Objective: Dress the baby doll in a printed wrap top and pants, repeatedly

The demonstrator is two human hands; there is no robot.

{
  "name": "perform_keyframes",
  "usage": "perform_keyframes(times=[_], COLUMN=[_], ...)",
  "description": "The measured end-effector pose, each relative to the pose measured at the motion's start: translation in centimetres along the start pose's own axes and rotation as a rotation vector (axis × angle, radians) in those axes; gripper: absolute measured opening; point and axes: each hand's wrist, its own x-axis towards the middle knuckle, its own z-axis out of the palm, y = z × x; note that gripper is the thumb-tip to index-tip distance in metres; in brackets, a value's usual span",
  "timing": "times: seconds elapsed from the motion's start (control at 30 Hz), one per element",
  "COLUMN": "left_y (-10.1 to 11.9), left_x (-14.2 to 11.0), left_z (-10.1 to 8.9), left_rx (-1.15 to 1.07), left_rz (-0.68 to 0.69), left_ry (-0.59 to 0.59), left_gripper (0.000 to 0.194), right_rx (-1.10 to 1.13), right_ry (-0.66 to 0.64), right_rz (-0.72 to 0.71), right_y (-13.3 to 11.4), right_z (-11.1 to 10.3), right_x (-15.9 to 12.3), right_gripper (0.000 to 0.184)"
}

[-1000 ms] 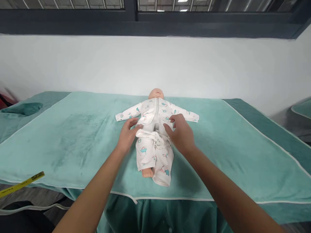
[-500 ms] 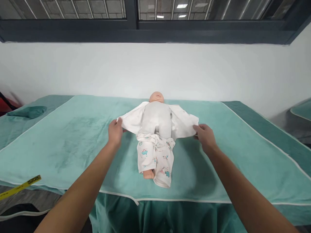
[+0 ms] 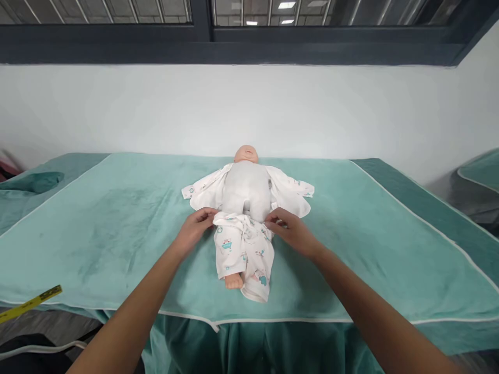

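A baby doll with a pale cloth body lies on its back, head toward the wall. Its white printed shirt is spread apart at the front, the sleeves stretched out to both sides. Printed baby pants are bunched around the doll's thighs, and one foot shows below a cuff. My left hand pinches the waistband at its left side. On the opposite side, my right hand has its fingers closed at the waistband; the exact grip is partly hidden.
A light green blanket with white piping covers the bed, which stands against a white wall. A dark window frame runs above. At the lower left is a yellow strip near a pale cable.
Both hands have let go of the shirt's front panels and moved inward to the pants' waistband. The shirt panels have dropped, showing the printed sleeves.
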Motion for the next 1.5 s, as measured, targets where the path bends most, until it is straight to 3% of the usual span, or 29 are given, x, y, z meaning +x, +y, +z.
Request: perform_keyframes(times=[0.2,0.4,0.5,0.7,0.87,1.03,1.13,1.23,1.37,1.5], left_y=[1.8,4.1,5.1,5.5,4.3,2.8,2.1,1.9,2.3,2.4], left_x=[0.0,0.2,0.5,1.2,2.3,4.3,5.5,6.4,7.3,9.5], left_z=[-0.4,-0.3,-0.4,0.0,0.9,2.2,2.4,2.5,2.5,2.3], left_rx=[0.157,0.464,0.592,0.737,0.803,0.881,0.831,0.696,0.498,0.364], left_rz=[0.13,0.211,0.214,0.309,0.376,0.48,0.479,0.457,0.29,0.204], left_ry=[-0.031,-0.373,-0.432,-0.365,-0.05,0.169,0.165,0.107,0.039,0.077], left_gripper=[0.029,0.024,0.019,0.005,0.004,0.029,0.039,0.045,0.042,0.031], right_rx=[-0.153,-0.326,-0.437,-0.507,-0.641,-0.846,-0.72,-0.478,-0.389,-0.312], right_ry=[0.032,-0.008,0.024,-0.036,-0.116,-0.071,0.013,0.046,0.051,0.032], right_rz=[-0.235,-0.275,-0.269,-0.255,-0.185,-0.046,0.033,-0.018,-0.143,-0.173], right_y=[-0.6,-1.8,-2.8,-3.5,-3.4,-2.6,-0.4,2.0,3.6,3.3], right_z=[-0.6,0.2,1.2,1.7,0.0,-1.0,-1.5,-1.7,-2.3,-3.6], right_x=[-1.2,-2.4,-2.4,-0.5,1.7,3.4,3.9,4.3,5.5,8.4], right_gripper=[0.006,0.013,0.017,0.013,0.01,0.02,0.036,0.051,0.038,0.028])
